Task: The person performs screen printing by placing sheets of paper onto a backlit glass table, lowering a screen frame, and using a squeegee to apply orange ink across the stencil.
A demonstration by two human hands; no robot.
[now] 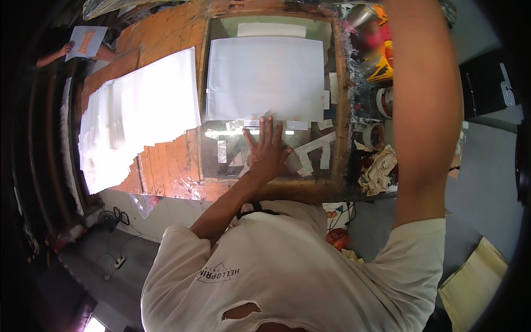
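Note:
My left hand [266, 148] lies palm down with its fingers spread, on a glass pane [232, 169] set in a wooden frame [265, 189]. Its fingertips reach the near edge of a white paper sheet [264, 77] that rests flat on the glass. A faint, pale orange tint shows in the middle of the sheet. Pieces of tape [314, 143] are stuck to the glass around the hand. My right arm [427, 110] stretches up past the top edge of the picture, so its hand is out of sight.
Fanned white sheets [141, 110] cover the wooden table [160, 166] at left. Farther left, another person's hand [67, 48] holds a sheet with orange print [87, 42]. Right of the frame stand paint-stained cans [383, 103] and a crumpled rag [379, 172].

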